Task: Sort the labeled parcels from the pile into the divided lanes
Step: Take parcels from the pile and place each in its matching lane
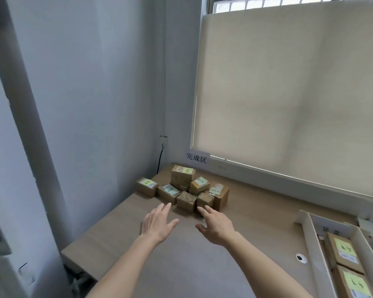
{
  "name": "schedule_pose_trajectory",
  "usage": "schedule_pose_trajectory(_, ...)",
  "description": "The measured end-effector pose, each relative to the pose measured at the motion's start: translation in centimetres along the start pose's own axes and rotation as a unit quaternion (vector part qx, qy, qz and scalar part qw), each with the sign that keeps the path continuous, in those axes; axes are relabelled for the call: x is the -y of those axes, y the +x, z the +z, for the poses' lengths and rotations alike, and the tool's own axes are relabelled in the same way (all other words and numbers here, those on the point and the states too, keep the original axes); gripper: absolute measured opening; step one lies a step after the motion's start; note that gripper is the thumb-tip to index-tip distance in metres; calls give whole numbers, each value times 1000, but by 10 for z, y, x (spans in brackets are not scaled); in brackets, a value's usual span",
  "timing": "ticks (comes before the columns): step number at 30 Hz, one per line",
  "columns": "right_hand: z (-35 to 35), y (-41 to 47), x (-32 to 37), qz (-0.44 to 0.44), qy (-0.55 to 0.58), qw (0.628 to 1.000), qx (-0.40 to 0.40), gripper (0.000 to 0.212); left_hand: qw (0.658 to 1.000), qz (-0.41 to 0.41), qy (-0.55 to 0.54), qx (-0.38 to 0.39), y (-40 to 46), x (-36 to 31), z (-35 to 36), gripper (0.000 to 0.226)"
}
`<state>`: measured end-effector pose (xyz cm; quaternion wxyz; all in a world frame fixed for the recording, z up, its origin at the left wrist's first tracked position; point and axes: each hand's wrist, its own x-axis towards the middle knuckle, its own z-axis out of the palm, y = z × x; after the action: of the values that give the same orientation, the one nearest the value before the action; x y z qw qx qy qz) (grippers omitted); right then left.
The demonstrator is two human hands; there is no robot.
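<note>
A pile of small brown cardboard parcels (pixel 183 190) with green and white labels sits at the far left corner of the wooden table (pixel 181 265). My left hand (pixel 157 222) is stretched out flat, fingers straight, just short of the pile's front. My right hand (pixel 216 225) is likewise spread, its fingertips close to the nearest parcel (pixel 205 201) without touching it. Neither hand holds anything. At the right edge stand white divided lanes (pixel 314 250); one lane holds two labeled parcels (pixel 345 254), one behind the other.
A paper sign (pixel 196 158) is stuck on the sill behind the pile. A window blind (pixel 289 93) covers the wall at the back right. A cable grommet (pixel 301 258) sits in the tabletop beside the lanes. The wall and a pipe border the table's left side.
</note>
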<state>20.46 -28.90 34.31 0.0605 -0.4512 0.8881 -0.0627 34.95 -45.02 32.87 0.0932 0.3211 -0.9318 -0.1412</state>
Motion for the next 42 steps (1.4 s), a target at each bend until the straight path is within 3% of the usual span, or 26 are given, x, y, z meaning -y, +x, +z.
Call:
schedule_pose_trajectory(19, 64, 273, 51, -4, 46, 997, 62, 71, 996, -58, 19, 65, 213, 145, 19, 73)
schedule_pose_trajectory(29, 107, 369, 62, 4, 45, 993, 105, 69, 992, -86, -12, 95, 299, 215, 50, 73)
schedule_pose_trajectory(42, 179, 520, 108, 68, 53, 984, 158, 72, 985, -71, -32, 152, 446, 346, 95, 73)
